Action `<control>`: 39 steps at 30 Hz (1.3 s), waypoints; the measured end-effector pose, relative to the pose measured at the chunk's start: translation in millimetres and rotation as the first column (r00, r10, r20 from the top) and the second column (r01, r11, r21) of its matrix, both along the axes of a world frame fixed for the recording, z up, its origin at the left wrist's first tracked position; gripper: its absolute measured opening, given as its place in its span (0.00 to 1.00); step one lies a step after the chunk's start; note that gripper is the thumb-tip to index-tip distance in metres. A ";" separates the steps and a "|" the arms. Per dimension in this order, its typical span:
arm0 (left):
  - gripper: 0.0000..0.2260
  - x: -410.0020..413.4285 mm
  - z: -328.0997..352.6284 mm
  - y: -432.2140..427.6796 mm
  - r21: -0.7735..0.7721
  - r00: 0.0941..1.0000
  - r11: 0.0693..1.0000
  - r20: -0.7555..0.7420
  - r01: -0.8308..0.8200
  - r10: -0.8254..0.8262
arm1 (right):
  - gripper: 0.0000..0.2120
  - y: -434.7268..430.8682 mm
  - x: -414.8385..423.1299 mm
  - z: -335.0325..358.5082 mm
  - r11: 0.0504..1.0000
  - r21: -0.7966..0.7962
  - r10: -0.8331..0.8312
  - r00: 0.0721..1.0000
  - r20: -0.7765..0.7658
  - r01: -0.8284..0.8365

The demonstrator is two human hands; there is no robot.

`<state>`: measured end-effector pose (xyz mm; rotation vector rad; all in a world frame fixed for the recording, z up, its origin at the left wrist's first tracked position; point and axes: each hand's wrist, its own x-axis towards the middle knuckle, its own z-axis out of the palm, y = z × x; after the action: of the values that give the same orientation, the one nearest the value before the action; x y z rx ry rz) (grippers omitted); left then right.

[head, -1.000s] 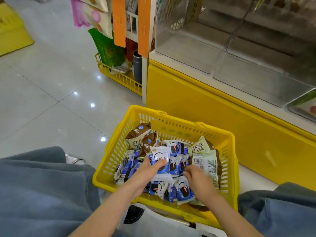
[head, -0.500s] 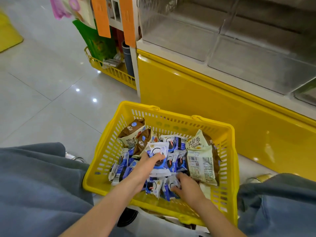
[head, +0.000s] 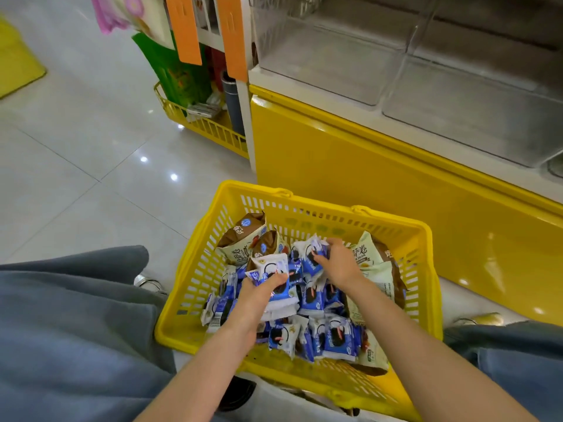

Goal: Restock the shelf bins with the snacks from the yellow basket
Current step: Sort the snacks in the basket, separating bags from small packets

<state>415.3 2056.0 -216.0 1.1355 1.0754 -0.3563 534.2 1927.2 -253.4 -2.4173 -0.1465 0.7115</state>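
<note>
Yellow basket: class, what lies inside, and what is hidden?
Inside the basket lie blue packets, brown bags and a pale green bag. The left hand and right hand each grip blue packets. Anything under the pile is covered.

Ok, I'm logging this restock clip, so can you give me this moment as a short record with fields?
place: shop floor, yellow basket below clear shelf bins
basket contents: blue-and-white snack packets, brown bags, pale green bags
left hand: grips a stack of the packets
right hand: grips a packet further back
stage: gathering inside the basket; nothing carried to the bins yet
</note>
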 end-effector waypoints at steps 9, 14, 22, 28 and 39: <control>0.49 -23.3 -1.2 16.7 0.101 0.990 0.985 -0.037 0.140 -0.137 | 0.21 32.2 -71.6 31.2 0.980 0.201 0.112 0.825 -0.554 0.002; 0.48 -38.7 -0.3 28.7 0.071 0.992 0.990 0.026 0.119 -0.121 | 0.18 42.0 -79.3 51.8 0.959 0.266 0.063 0.851 -0.522 0.092; 0.16 -39.0 2.9 48.7 0.084 0.983 0.987 0.131 -0.138 0.126 | 0.17 27.9 -14.7 34.6 0.942 0.154 -0.291 0.954 -0.073 0.299; 0.11 -37.3 1.4 53.0 0.205 0.970 0.962 0.197 -0.180 0.140 | 0.22 12.4 2.3 0.2 0.973 -0.198 -0.074 0.974 0.214 0.118; 0.20 -23.0 -12.9 53.8 0.308 0.989 0.947 0.135 -0.094 0.054 | 0.46 45.6 -27.0 -45.2 0.659 -0.384 0.641 0.750 -0.162 -0.647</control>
<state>392.3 2109.8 -228.8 1.3763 1.0844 -0.0521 507.2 1972.8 -298.6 -2.7698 -0.9936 1.1705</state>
